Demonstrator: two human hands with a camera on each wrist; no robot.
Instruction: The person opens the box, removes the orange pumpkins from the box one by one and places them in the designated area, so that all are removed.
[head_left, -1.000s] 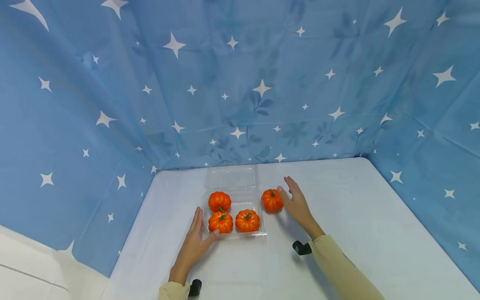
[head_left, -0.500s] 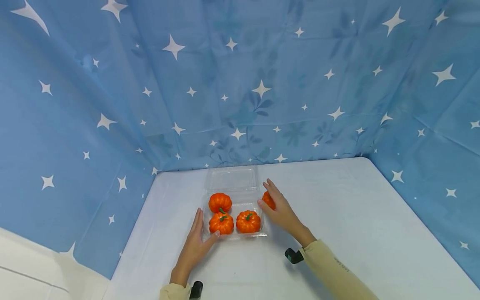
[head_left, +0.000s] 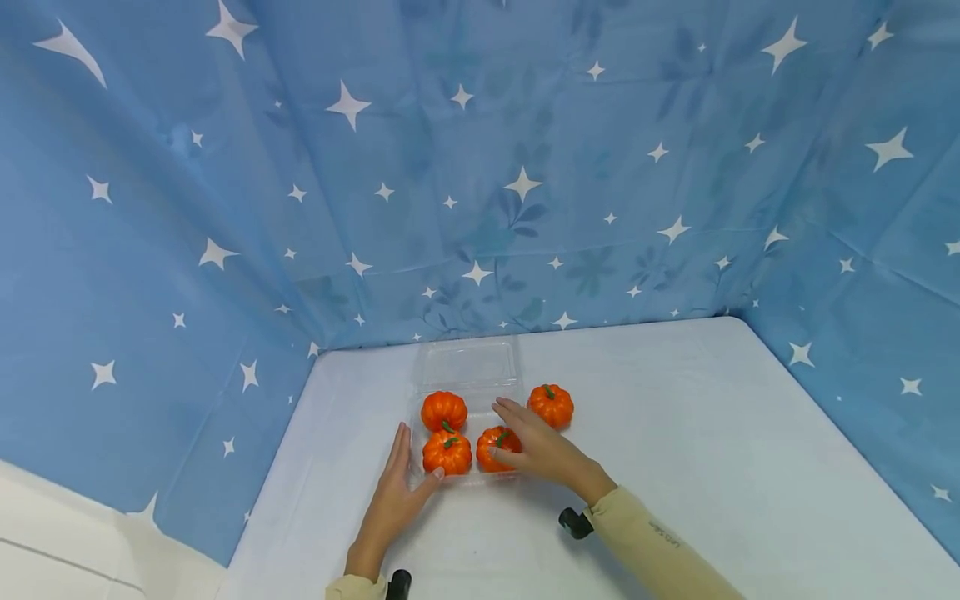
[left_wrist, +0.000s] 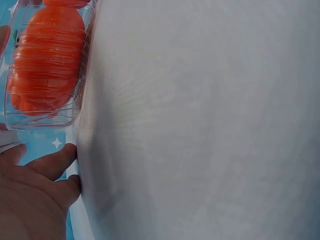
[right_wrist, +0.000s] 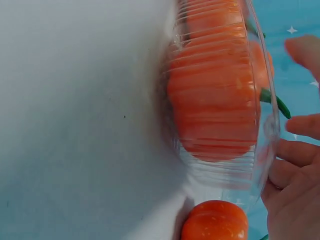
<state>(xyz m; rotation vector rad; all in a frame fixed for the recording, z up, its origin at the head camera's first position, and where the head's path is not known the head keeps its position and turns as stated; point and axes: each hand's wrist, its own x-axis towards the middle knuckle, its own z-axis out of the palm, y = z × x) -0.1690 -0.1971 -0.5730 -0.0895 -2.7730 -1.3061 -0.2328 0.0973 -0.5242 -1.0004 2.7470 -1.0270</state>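
Observation:
A clear plastic clamshell box [head_left: 480, 415] lies open on the table, its lid [head_left: 468, 362] folded back. Inside sit three orange toy pumpkins with green stems: one at back left [head_left: 444, 411], one at front left [head_left: 447, 454] and one at front right [head_left: 489, 442]. A fourth pumpkin [head_left: 551, 405] stands on the table right of the box. My left hand [head_left: 393, 504] lies along the box's left side, fingers extended, thumb at the front corner. Over the box's right side reaches my right hand [head_left: 551, 457], its fingers spread above the front-right pumpkin and partly hiding it.
A white-covered table [head_left: 660, 417] bears everything. Blue star-patterned curtain [head_left: 480, 167] encloses the back and both sides. A small black device [head_left: 575, 523] is at the right wrist, another [head_left: 399, 585] at the left.
My right hand has moved left from the outside pumpkin to above the box's right side. That pumpkin stays on the table. The left hand keeps its place by the box.

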